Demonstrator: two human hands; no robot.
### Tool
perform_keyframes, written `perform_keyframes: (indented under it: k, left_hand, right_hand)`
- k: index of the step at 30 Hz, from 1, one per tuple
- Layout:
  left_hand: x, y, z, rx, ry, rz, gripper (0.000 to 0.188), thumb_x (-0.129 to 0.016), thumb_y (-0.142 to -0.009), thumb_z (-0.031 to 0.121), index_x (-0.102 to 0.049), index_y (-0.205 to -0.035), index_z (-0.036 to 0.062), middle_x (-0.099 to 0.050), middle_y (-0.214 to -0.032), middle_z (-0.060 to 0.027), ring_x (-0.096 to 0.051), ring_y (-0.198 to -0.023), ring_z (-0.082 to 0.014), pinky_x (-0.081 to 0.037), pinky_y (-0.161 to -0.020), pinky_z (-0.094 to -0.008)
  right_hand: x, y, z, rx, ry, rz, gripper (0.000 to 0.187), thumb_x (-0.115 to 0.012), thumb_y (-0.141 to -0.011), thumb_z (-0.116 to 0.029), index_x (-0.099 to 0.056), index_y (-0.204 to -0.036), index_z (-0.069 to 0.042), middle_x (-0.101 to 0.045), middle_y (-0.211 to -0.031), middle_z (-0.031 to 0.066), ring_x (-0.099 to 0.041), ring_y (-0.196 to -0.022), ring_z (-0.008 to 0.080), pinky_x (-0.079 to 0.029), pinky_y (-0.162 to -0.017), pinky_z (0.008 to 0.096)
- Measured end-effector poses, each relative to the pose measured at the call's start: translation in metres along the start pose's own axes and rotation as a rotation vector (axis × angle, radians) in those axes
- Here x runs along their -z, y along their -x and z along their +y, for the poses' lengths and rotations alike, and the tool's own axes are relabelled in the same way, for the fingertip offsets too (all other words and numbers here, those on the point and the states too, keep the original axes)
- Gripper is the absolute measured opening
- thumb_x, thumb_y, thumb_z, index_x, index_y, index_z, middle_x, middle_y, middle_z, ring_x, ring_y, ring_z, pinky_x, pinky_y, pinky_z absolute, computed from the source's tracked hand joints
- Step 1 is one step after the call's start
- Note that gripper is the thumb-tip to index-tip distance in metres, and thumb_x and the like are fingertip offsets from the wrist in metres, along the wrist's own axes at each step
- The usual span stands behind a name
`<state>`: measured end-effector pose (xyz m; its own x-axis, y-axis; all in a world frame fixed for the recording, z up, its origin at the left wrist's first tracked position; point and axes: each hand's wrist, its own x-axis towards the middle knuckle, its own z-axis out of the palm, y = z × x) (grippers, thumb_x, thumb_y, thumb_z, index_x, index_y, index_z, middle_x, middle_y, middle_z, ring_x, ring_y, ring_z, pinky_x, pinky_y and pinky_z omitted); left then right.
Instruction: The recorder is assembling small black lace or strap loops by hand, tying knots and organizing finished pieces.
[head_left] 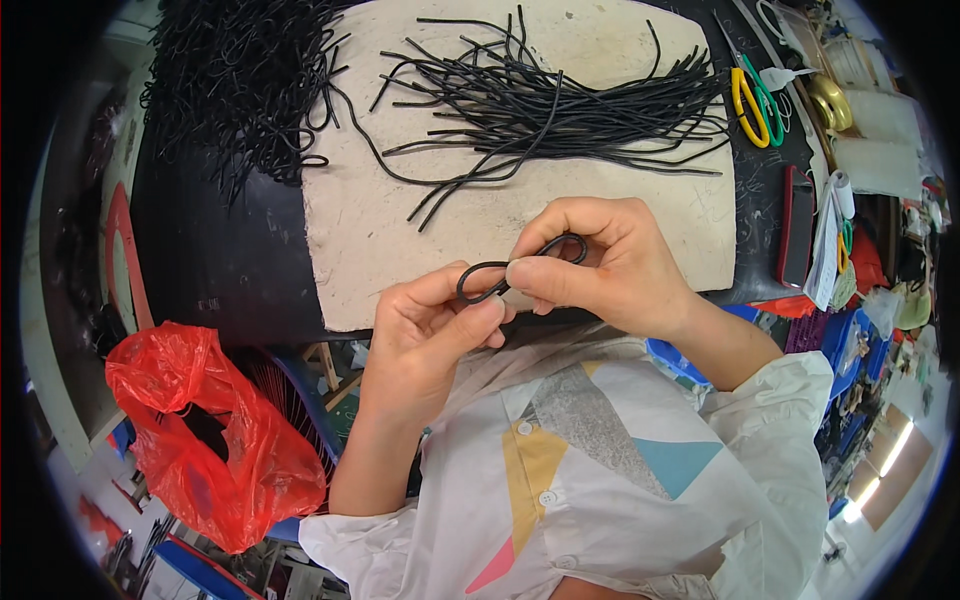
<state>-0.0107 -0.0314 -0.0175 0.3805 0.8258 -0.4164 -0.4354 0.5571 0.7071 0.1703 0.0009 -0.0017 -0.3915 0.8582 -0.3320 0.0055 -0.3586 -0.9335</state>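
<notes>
The person's left hand (425, 325) and right hand (615, 265) meet over the near edge of a beige board (350, 250), which lies on a black worktop (230, 275). Between them is a black cord (488, 264), bent into one loop toward the left and another toward the right. The right hand grasps it, thumb and forefinger pinched together where the loops meet. The left hand also grasps the cord, its thumb and curled fingers closed about the lower part of the left loop; the exact contact is partly hidden.

A bundle of loose black cords (600, 110) lies across the far half of the board, reaching its right edge. A tangled heap of black cords (235, 80) fills the worktop's far left corner and spills over the board's left edge. Along the worktop's right side, scissors with yellow handles (736, 95) lie toward the far corner, touching green-handled ones (772, 105). A red-edged phone (796, 225) lies nearer the near right corner. A red plastic bag (240, 490) hangs open below the near left corner.
</notes>
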Motion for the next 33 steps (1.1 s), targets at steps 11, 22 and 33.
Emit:
perform_keyframes:
  k: [11, 22, 33]
  left_hand:
    - [-0.004, -0.002, 0.008, 0.035, -0.131, 0.102, 0.026, -0.051, -0.087, 0.017, -0.059, -0.095, -0.0068, -0.063, -0.077, -0.0141, -0.063, -0.065, -0.0186, -0.051, -0.059, -0.0246]
    - [-0.003, -0.011, 0.017, -0.020, -0.204, 0.080, 0.017, -0.058, -0.080, 0.003, -0.059, -0.093, -0.0080, -0.063, -0.077, -0.0141, -0.061, -0.061, -0.0160, -0.049, -0.054, -0.0228]
    - [-0.004, -0.011, 0.015, 0.016, -0.270, 0.038, 0.020, -0.054, -0.085, 0.010, -0.058, -0.093, -0.0077, -0.063, -0.076, -0.0171, -0.063, -0.061, -0.0195, -0.051, -0.053, -0.0246]
  right_hand:
    - [0.016, -0.001, 0.003, 0.068, -0.031, -0.041, 0.010, -0.059, -0.081, -0.008, -0.060, -0.085, 0.002, -0.059, -0.079, 0.0014, -0.053, -0.074, 0.0052, -0.044, -0.068, 0.0195]
    - [0.011, 0.000, 0.000, 0.227, 0.223, -0.035, 0.013, -0.058, -0.081, -0.008, -0.060, -0.086, 0.004, -0.061, -0.076, 0.0039, -0.056, -0.070, 0.0085, -0.046, -0.064, 0.0224]
    - [0.011, -0.003, -0.001, -0.018, -0.108, -0.025, 0.015, -0.058, -0.083, -0.012, -0.062, -0.084, 0.002, -0.059, -0.078, 0.0037, -0.054, -0.069, 0.0069, -0.043, -0.062, 0.0196]
